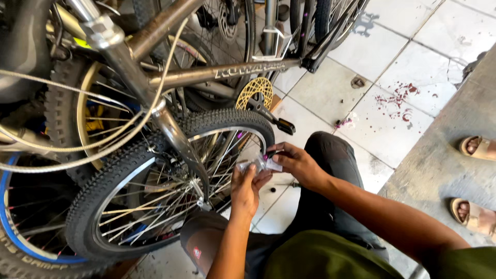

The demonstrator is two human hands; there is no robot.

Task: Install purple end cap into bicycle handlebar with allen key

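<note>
We faced a brown bicycle [206,72], its knobby front wheel [155,191] standing on the tiled floor [330,93] before our knees. Just right of the tyre, our left hand [244,190] cupped a small clear plastic packet [258,165] from below, while our right hand [297,163] pinched its upper edge with curled fingers.

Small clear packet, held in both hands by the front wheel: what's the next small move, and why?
Probably pull the small clear packet open. Both the left hand and the right hand pinch it just beside the front wheel, and it looks closed; what it holds is too small to tell.
</note>
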